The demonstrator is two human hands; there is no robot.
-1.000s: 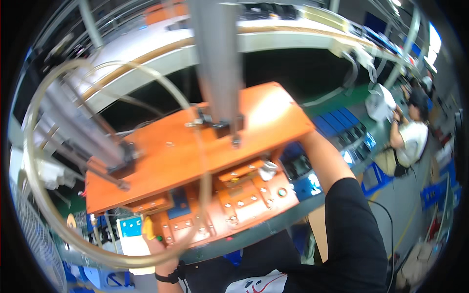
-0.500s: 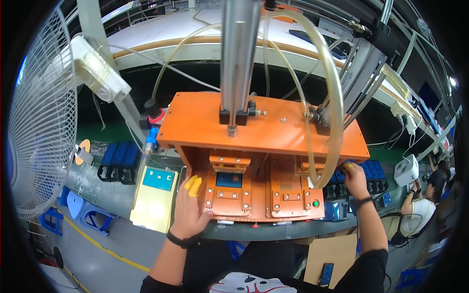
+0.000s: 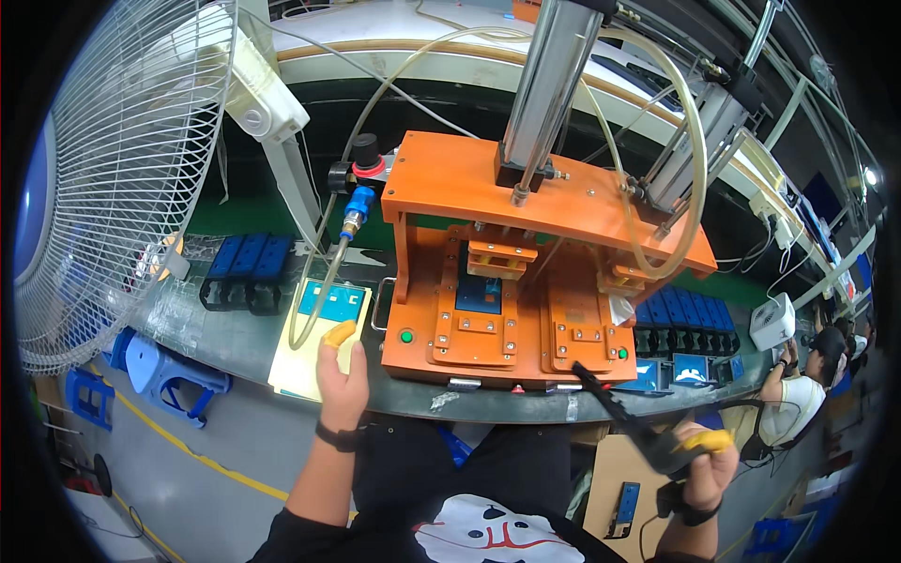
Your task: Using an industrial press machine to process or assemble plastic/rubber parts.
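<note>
My left hand [image 3: 343, 387], yellow covers on its fingertips, is at the near edge of a pale yellow sheet [image 3: 298, 368] bearing a blue film piece [image 3: 349, 302]. Its fingers are stretched out, the thumb apart, and nothing shows in them. At the lower right my right hand [image 3: 710, 474], also with yellow finger covers, grips a long black plastic part [image 3: 638, 427]. The part slants up and left toward the orange press [image 3: 450, 371], slightly blurred. Under the left head of the press sits a blue panel [image 3: 479, 293] in its fixture.
Black-and-blue housings stand in rows at the left [image 3: 246, 267] and right [image 3: 690, 319] of the press. A clear hose [image 3: 314, 314] hangs over the yellow sheet. A large fan [image 3: 103, 206] is at far left. Cardboard [image 3: 601, 497] with a blue panel lies below right. Another person sits far right.
My left hand has left the press's left side for the yellow sheet. My right hand has come from the right-hand housings toward me, now holding the black plastic part. The view has shifted.
</note>
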